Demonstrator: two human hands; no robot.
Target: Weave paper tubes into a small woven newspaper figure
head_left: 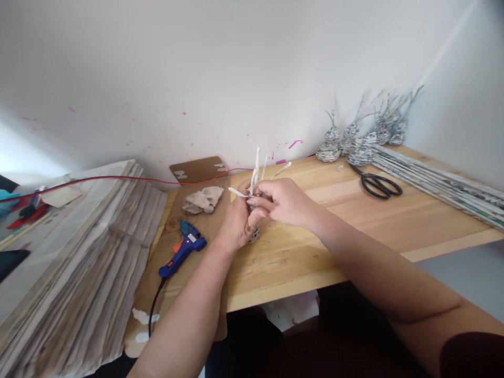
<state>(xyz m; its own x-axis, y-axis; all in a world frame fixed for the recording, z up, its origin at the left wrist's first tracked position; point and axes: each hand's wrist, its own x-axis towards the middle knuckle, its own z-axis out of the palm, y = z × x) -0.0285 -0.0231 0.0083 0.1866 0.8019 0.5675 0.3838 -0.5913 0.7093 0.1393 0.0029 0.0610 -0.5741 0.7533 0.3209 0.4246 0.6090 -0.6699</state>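
Between my hands is a small woven paper figure (254, 234), mostly hidden behind my fingers. Several thin rolled paper strips stick up and out from its top. My left hand (237, 223) is wrapped round the body of the figure. With thumb and fingers pinched together, my right hand (281, 200) grips one of the paper strips (255, 170) close to where it leaves the weave. The exact spot of that pinch is partly covered by the fingers.
Left of my hands lie a blue glue gun (183, 249), a crumpled cloth (202, 200) and a tall newspaper stack (98, 262). To the right are black scissors (380, 186), long paper tubes (437, 184) and several woven paper figures (328, 146) by the wall. A red cable (157, 181) crosses behind.
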